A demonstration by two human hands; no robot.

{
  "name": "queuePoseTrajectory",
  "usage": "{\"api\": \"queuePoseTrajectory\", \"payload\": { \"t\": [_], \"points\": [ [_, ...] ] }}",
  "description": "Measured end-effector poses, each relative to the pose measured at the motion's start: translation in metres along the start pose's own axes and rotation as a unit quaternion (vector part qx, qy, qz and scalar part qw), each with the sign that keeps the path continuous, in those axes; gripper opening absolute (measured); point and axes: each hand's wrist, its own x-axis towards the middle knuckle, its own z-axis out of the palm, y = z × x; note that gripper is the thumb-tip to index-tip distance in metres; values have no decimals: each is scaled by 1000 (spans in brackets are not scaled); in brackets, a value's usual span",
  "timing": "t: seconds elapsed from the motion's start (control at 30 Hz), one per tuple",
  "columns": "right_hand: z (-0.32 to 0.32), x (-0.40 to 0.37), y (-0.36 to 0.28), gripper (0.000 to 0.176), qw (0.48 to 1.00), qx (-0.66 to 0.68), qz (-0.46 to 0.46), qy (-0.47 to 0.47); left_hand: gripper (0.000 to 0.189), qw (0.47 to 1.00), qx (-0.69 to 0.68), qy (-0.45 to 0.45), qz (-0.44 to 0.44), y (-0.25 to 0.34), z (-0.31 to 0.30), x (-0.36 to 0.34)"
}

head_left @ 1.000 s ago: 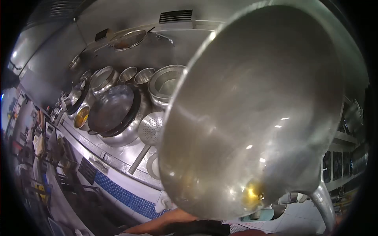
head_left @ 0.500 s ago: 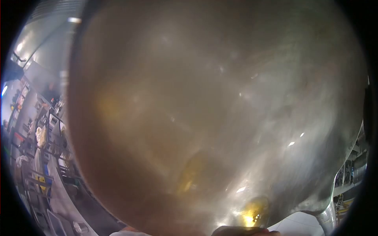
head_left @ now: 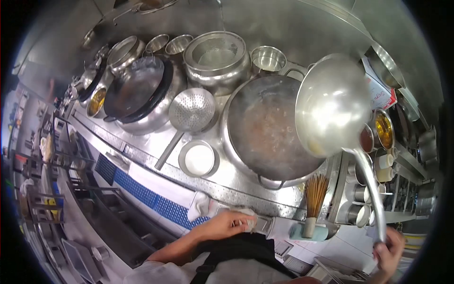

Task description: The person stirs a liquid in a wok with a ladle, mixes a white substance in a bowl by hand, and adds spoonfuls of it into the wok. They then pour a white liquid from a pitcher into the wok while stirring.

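Note:
My right hand (head_left: pixel 390 252) is wrapped round the end of the long handle of a large metal ladle (head_left: pixel 333 106), whose round bowl is raised over the right side of a steaming wok (head_left: pixel 272 125). Reddish-brown liquid bubbles in the wok. Near my waist, below the stove's front edge, my left hand (head_left: pixel 232 223) has its fingers curled on a whitish cloth (head_left: pixel 248 221). A perforated strainer (head_left: pixel 192 110) lies left of the wok, with a bowl of white contents (head_left: pixel 199 159) below it.
A bamboo brush (head_left: pixel 315 194) stands at the front right near a green cloth (head_left: pixel 325 233). Behind are a large pot (head_left: pixel 216 78) and a small metal pot (head_left: pixel 268 59). A second wok (head_left: pixel 137 90) is at the left. Sauce containers (head_left: pixel 383 128) line the right side.
The metal surface that filled most of the view has moved away; the ladle now shows at the right. The stove, the wok and both hands have come into clear view.

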Motion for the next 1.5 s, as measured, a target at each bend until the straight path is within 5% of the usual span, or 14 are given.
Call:
{"api": "queuePoseTrajectory", "payload": {
  "t": [0.03, 0.2, 0.27, 0.53, 0.67, 0.77, 0.83, 0.97, 1.03, 1.1, 1.17, 1.23, 1.37, 1.5],
  "points": [
    [32, 27, -29, 55, 991, 32, 108, -78, 37, 1000, -4, 4, -7, 1, 3, 2],
    [155, 60, 20, 47, 973, 150, 156, -82, 32, 995, -3, 95, -10, -5, 1, -20],
    [169, 65, 45, 45, 967, 152, 141, -146, 30, 990, 24, 141, 12, -11, -1, -30],
    [174, 93, 56, 52, 947, 313, 55, -45, 30, 971, 5, 239, -16, -13, -9, -65],
    [173, 182, 36, 57, 992, 107, -49, -32, 30, 977, 29, 208, 33, -4, 1, -52],
    [186, 263, 60, 67, 963, -191, -143, 122, 30, 980, 77, 166, 78, 6, 13, -27],
    [197, 250, 60, 68, 955, -154, -203, 150, 30, 973, 94, 175, 119, 5, 19, -22],
    [225, 165, 32, 72, 999, 0, -32, 36, 29, 973, 65, 202, 92, -1, 20, -25],
    [236, 150, 51, 71, 999, -25, -41, 26, 28, 974, 63, 206, 67, -8, 24, -23],
    [271, 168, 115, 71, 956, -140, -240, 91, 30, 973, 61, 204, 90, -9, 29, -13],
    [297, 179, 136, 70, 979, -75, -183, 48, 29, 976, 72, 182, 97, 1, 31, 1],
    [307, 148, 90, 71, 994, 94, 25, -53, 28, 980, 75, 154, 98, 4, 36, 15],
    [314, 129, 107, 71, 876, 438, 126, -154, 27, 983, 71, 134, 104, 8, 48, 36],
    [267, 95, 96, 70, 853, 459, 181, -170, 26, 971, 109, 159, 144, 2, 52, 42]
  ]
}}
